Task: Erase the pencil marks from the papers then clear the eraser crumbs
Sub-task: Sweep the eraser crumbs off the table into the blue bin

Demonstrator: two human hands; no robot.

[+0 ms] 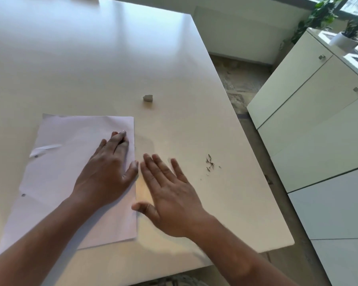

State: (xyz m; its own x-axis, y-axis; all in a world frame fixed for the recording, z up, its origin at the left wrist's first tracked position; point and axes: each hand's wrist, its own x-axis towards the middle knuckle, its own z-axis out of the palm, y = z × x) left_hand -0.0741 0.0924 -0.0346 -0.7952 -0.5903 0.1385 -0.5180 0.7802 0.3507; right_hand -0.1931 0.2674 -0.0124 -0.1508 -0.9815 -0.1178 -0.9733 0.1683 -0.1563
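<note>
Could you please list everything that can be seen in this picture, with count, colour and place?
table: one, white, fills most of the view
papers: a white stack, count unclear, near left part of the table
eraser: one, grey, on the table beyond the papers
eraser crumbs: a small dark scatter, on the table right of the hands
cabinets: white, count unclear, right of the table
plant pot: one, white, holding a green plant, on the cabinet top
leafy plant: green, top right by the window
floor: patterned grey, between table and cabinets
left hand: flat on the papers, fingers straight
right hand: open, fingers spread, over the table beside the papers
</note>
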